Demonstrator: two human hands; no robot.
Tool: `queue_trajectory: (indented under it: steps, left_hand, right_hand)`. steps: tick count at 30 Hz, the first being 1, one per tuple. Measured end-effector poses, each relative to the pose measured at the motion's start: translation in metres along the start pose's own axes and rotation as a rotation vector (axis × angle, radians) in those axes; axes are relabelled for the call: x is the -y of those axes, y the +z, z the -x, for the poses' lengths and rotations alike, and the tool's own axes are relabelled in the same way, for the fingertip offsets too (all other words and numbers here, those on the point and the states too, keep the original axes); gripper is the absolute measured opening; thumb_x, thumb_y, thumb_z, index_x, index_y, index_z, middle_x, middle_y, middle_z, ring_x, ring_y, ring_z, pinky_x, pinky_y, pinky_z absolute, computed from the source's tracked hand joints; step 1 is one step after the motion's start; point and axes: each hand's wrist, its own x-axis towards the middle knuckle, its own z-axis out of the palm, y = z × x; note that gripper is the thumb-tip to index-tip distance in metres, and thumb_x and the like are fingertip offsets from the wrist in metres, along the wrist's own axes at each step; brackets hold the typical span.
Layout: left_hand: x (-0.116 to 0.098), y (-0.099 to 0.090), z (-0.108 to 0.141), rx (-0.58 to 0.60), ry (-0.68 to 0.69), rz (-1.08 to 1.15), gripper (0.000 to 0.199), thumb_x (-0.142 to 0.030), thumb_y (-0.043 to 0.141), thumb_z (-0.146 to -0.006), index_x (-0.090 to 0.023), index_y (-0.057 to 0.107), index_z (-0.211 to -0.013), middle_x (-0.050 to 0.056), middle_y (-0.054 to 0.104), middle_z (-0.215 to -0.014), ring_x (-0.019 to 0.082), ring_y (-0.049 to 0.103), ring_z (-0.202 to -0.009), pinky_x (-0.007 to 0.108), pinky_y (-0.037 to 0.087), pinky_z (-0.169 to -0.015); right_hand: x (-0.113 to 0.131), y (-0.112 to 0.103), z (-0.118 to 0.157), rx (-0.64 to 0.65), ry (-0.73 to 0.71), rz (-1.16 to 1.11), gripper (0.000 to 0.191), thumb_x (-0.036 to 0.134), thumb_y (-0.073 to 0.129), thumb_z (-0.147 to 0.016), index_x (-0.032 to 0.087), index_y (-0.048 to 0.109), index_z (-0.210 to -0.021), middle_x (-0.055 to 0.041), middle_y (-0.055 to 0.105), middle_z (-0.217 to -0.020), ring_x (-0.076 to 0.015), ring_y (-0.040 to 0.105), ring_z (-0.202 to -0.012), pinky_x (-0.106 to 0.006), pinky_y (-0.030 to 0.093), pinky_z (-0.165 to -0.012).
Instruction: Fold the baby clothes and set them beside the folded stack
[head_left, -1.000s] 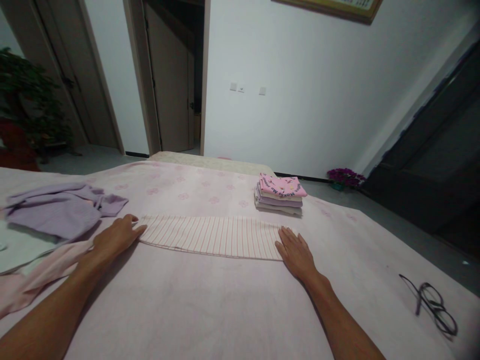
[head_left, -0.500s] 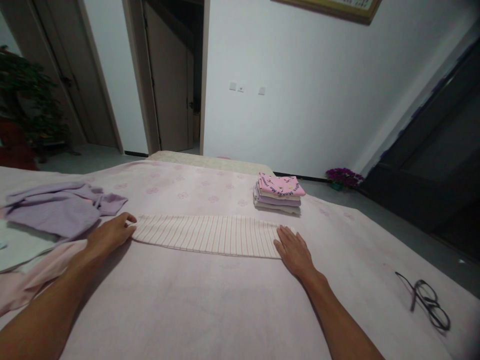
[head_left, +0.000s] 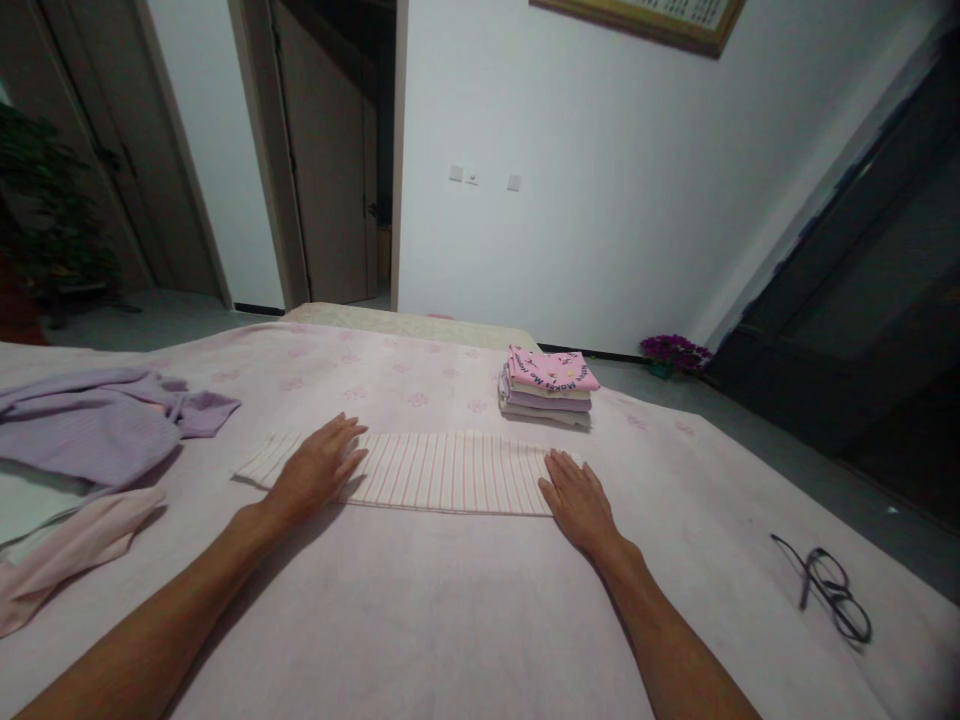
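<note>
A long, narrow folded striped cloth garment, white with pinkish stripes, lies flat across the bed; its exact kind I cannot tell. My left hand rests over its left part, fingers stretched out. On its right end lies my right hand, flat with the fingers extended. Beyond the cloth stands a stack of folded clothes, with a pink printed piece on top. The left end of the striped garment sticks out past my left hand.
Loose clothes lie at the left: a lilac garment and a pink one. Black eyeglasses rest at the right on the pale pink bedsheet. Behind are a white wall, a doorway and purple flowers on the floor.
My left hand has let go of the garment's left end and moved right, onto the cloth. My right hand stays on the right end. The view has shifted slightly.
</note>
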Motion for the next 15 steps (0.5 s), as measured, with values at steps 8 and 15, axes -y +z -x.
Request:
queue_trajectory:
  steps: [8,15]
  left_hand:
    - [-0.009,0.035,0.007,0.275,0.078,-0.126,0.066,-0.058,0.032,-0.100,-0.022,0.042,-0.154,0.014,0.032,-0.164,0.031,0.026,-0.153,0.051,0.023,-0.122]
    - [-0.011,0.035,0.010,0.272,0.061,-0.162,0.064,-0.057,0.034,-0.099,-0.026,0.041,-0.155,0.012,0.030,-0.165,0.033,0.023,-0.153,0.055,0.018,-0.122]
  right_hand:
    - [0.005,-0.009,0.004,-0.026,0.003,0.005,0.053,0.037,0.031,-0.103,0.013,0.047,-0.148,-0.0107,0.041,-0.158,-0.0252,0.031,-0.149,-0.048,0.014,-0.123]
    - [0.048,-0.039,0.001,-0.090,-0.123,-0.024,0.049,0.033,0.029,-0.104,0.014,0.054,-0.143,-0.0103,0.047,-0.155,-0.0269,0.029,-0.149,-0.048,0.007,-0.125]
